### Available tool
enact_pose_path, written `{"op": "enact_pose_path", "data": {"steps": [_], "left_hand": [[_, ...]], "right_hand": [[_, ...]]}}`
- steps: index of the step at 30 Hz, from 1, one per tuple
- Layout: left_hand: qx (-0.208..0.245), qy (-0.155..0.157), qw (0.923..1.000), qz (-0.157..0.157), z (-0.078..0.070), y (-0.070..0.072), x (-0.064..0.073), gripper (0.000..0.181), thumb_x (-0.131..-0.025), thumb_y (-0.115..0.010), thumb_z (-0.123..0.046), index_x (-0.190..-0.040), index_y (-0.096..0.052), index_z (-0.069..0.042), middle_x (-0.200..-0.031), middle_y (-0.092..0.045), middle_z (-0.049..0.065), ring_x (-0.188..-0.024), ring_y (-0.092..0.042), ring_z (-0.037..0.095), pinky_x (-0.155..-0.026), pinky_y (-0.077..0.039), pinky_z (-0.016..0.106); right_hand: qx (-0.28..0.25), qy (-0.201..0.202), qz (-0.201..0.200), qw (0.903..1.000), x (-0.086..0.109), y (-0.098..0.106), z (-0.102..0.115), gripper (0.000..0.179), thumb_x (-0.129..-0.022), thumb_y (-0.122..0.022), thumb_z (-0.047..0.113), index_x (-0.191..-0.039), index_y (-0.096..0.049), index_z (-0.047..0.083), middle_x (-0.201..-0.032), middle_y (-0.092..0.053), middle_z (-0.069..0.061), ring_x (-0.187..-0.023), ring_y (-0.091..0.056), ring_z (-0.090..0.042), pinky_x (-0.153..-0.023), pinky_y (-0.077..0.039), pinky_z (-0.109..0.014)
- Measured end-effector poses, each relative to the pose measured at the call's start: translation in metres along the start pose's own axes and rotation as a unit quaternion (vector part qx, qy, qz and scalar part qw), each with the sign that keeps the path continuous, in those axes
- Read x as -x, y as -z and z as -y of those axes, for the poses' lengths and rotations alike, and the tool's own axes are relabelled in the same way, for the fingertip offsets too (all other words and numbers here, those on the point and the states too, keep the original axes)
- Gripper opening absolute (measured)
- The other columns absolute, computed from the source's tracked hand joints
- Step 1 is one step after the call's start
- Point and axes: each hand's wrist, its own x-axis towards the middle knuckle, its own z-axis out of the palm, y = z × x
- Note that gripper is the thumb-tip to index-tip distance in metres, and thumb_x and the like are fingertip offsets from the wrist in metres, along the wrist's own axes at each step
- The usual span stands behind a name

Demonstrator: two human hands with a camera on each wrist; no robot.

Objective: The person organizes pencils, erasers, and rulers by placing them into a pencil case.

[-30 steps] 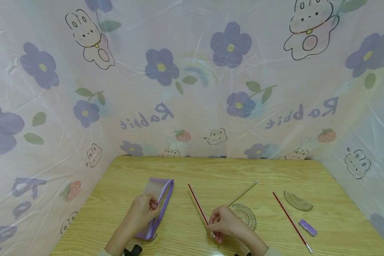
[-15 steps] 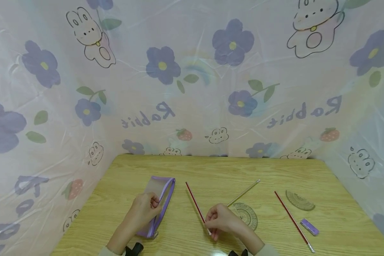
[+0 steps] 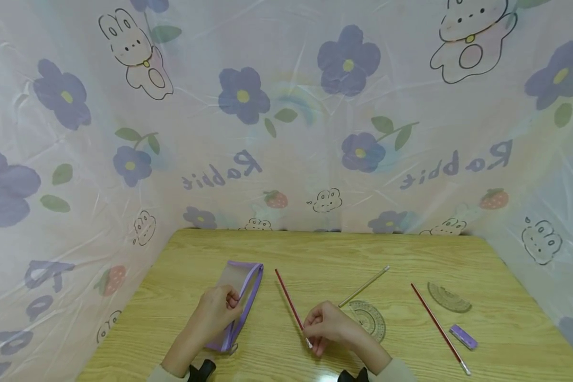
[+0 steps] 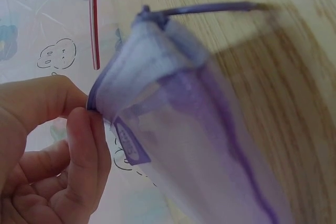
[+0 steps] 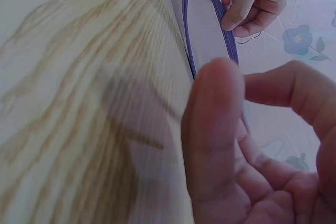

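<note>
My left hand [image 3: 218, 306] pinches the zip edge of a see-through pencil pouch [image 4: 194, 140] with purple trim. In the head view the pouch lies on the left of the table, its mouth spread apart toward the right. My right hand [image 3: 331, 328] holds a red pencil [image 3: 287, 296] near its white eraser end, the other end slanting away and left toward the pouch. In the right wrist view the thumb and fingers [image 5: 212, 129] hide that pencil. The left wrist view shows part of the red pencil beyond the pouch.
A gold pencil [image 3: 364, 286] and a round protractor [image 3: 370, 320] lie beside my right hand. Farther right are a second red pencil [image 3: 439, 327], a half-round protractor [image 3: 449, 297] and a purple eraser [image 3: 463, 337]. A patterned curtain [image 3: 286, 132] surrounds the wooden table [image 3: 210, 241].
My right hand and the red pencil have moved a little left toward the pouch, uncovering the near end of the gold pencil. My left hand keeps its grip on the pouch edge.
</note>
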Motion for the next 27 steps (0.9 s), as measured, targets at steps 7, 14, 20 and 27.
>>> {"op": "enact_pose_path", "data": {"steps": [7, 14, 20, 27], "left_hand": [[-0.004, 0.005, 1.0, -0.005, 0.0, -0.002, -0.001, 0.014, -0.076, -0.073, 0.005, -0.076, -0.063, -0.006, -0.068, -0.057, -0.008, -0.058, -0.052, 0.001, -0.048, -0.048, 0.016], [-0.001, 0.003, 1.0, -0.006, 0.0, -0.001, 0.0, 0.013, -0.076, -0.072, 0.006, -0.076, -0.063, -0.005, -0.067, -0.057, -0.008, -0.057, -0.053, 0.001, -0.048, -0.048, 0.016], [-0.001, 0.004, 1.0, -0.003, -0.001, -0.001, 0.0, 0.012, -0.076, -0.071, 0.006, -0.077, -0.064, -0.004, -0.067, -0.057, -0.007, -0.057, -0.053, 0.001, -0.048, -0.048, 0.016], [-0.001, 0.003, 1.0, -0.003, -0.001, -0.001, -0.001, 0.013, -0.077, -0.07, 0.007, -0.077, -0.063, -0.004, -0.067, -0.057, -0.007, -0.057, -0.053, 0.001, -0.049, -0.048, 0.015]], "right_hand": [[-0.006, -0.001, 0.007, 1.0, -0.005, -0.001, -0.001, 0.015, -0.082, -0.062, -0.002, -0.088, -0.065, -0.015, -0.061, -0.063, -0.007, -0.049, -0.062, -0.012, -0.047, -0.055, -0.023], [-0.011, -0.012, -0.001, 0.9999, -0.011, -0.007, -0.001, 0.015, -0.08, -0.063, -0.001, -0.087, -0.067, -0.013, -0.06, -0.063, -0.008, -0.048, -0.062, -0.013, -0.047, -0.056, -0.025], [-0.012, -0.016, -0.001, 0.9998, -0.014, -0.012, 0.001, 0.015, -0.08, -0.062, -0.002, -0.088, -0.067, -0.013, -0.06, -0.062, -0.008, -0.048, -0.062, -0.014, -0.047, -0.056, -0.025], [-0.023, -0.019, 0.003, 0.9996, -0.02, -0.017, 0.0, 0.014, -0.08, -0.062, -0.001, -0.086, -0.067, -0.013, -0.058, -0.062, -0.008, -0.048, -0.062, -0.014, -0.047, -0.056, -0.025]]}}
